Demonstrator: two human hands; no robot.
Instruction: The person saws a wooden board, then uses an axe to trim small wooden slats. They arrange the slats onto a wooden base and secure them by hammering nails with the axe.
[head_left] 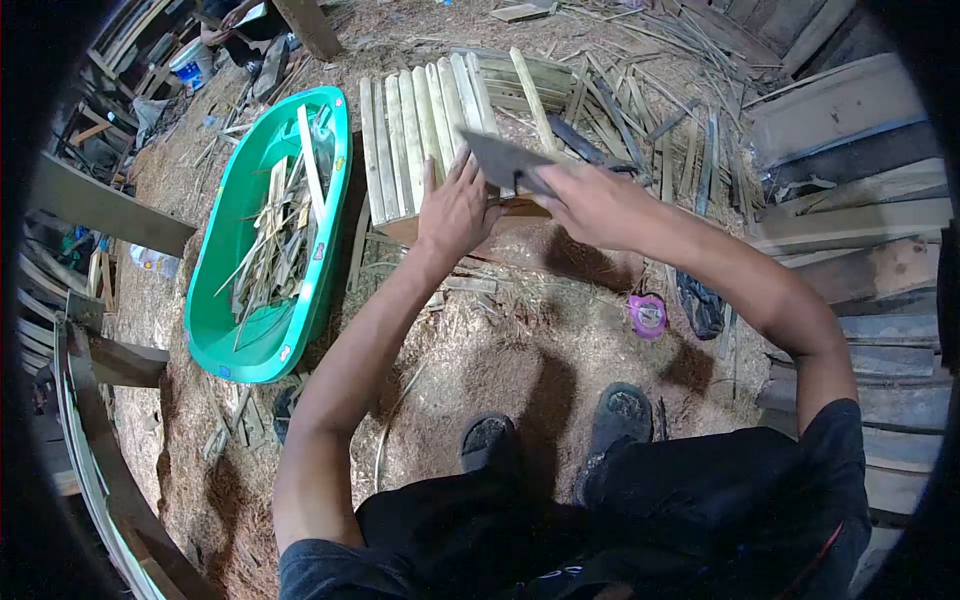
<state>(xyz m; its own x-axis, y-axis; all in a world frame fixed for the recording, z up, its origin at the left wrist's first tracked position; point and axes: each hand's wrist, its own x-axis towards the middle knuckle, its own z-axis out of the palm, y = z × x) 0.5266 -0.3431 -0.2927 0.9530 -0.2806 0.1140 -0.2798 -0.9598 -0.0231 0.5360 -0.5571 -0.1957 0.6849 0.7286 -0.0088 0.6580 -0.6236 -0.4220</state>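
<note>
A row of pale wooden slats (412, 125) lies side by side on a low wooden support ahead of me. My left hand (458, 208) rests flat on their near ends, fingers stretched out. In my right hand (585, 203) is a cleaver-like knife (502, 158) with a broad grey blade, pointing left above the slats on the right. The fist hides its handle. One longer slat (530, 95) with a pointed end lies at an angle just beyond the blade.
On the left stands a green plastic tub (205, 300) with thin wood offcuts (272, 250) in it. A pink round object (648, 316) and a black plastic bag (700, 305) lie on the sawdust-strewn ground. Stacked boards (860, 225) line the right. Another person (235, 30) sits far back left.
</note>
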